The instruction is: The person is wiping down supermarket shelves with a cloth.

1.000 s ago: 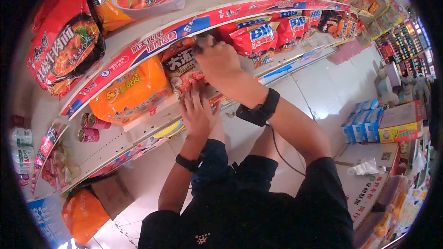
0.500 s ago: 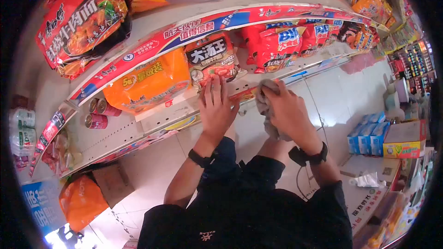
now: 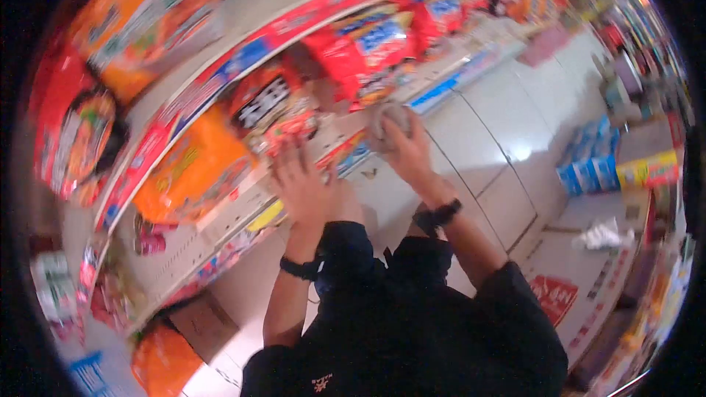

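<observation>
My right hand (image 3: 409, 156) is closed around a grey cloth (image 3: 385, 123), bunched up at the front edge of the lower shelf (image 3: 340, 132). My left hand (image 3: 300, 185) has its fingers stretched out, the tips right at the bottom of a dark red noodle packet (image 3: 272, 103) with large white lettering. An orange noodle multipack (image 3: 195, 169) lies to the left of that packet. On its other side, past a gap, lean red noodle bags (image 3: 371, 51) with blue and white lettering. Motion blurs the whole view.
Above, an upper shelf carries another orange noodle multipack (image 3: 151, 18) and a red one (image 3: 73, 132). Small pink cans (image 3: 151, 235) stand at the shelf's left. Blue cartons (image 3: 590, 162) and a large white box (image 3: 588, 272) are at the right; an orange bag (image 3: 165, 360) lies lower left.
The camera view has turned, so the shelf appears tilted more steeply. My right hand and the cloth now sit farther left in view, against the shelf edge. My left hand stays by the dark red packet.
</observation>
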`<action>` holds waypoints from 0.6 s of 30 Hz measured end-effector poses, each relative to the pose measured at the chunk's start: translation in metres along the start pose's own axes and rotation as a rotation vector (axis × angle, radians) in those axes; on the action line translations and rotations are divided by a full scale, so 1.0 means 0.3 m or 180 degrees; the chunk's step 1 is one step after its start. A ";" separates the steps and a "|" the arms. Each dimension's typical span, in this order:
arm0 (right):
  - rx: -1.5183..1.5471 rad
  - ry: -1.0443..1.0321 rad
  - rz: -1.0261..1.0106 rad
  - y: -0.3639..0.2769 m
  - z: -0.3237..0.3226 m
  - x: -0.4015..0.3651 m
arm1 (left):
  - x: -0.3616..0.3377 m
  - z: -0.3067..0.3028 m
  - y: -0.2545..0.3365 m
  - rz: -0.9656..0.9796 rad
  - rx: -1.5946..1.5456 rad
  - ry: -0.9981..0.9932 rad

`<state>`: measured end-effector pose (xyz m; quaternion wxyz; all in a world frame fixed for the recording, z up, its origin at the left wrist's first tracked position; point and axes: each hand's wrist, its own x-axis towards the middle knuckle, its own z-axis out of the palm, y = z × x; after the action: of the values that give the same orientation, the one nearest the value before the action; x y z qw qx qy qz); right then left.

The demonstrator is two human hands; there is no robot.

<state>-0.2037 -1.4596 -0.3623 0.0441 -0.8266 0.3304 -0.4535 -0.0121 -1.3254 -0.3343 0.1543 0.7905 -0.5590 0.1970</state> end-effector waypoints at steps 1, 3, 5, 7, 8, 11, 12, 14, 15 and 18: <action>-0.0019 0.0175 -0.0035 0.030 -0.016 -0.008 | 0.001 0.004 -0.001 0.0150 -0.0076 0.0015; -0.0081 0.0256 0.0092 0.086 -0.039 -0.015 | -0.004 0.017 -0.008 0.0233 0.0127 0.0239; 0.0123 0.0554 0.0487 0.193 -0.078 0.026 | 0.002 0.040 -0.013 0.0328 0.0027 0.0272; -0.0024 0.0618 0.0639 0.340 -0.117 0.092 | -0.004 0.022 -0.018 0.0312 0.0110 0.0323; -0.0155 0.0695 0.0824 0.412 -0.145 0.087 | 0.000 0.015 0.004 0.0395 0.0152 0.0333; -0.0301 0.0755 0.0733 0.455 -0.162 0.114 | -0.003 0.017 -0.033 0.0402 0.0227 0.0332; -0.0298 0.0757 0.0735 0.428 -0.173 0.125 | -0.007 0.012 -0.041 0.0334 0.0240 0.0236; -0.0001 0.0710 0.0908 0.363 -0.212 0.116 | 0.001 -0.011 0.000 0.0377 0.0330 0.0174; 0.0064 0.0663 0.0771 0.323 -0.208 0.106 | 0.001 -0.008 0.009 0.0393 0.0360 0.0208; 0.0038 0.0452 0.0240 0.212 -0.143 0.034 | -0.003 0.005 0.011 0.0410 0.0484 0.0192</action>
<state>-0.2656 -1.5054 -0.3536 0.0426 -0.7790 0.3608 -0.5110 -0.0152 -1.3266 -0.3360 0.0977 0.7561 -0.5872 0.2720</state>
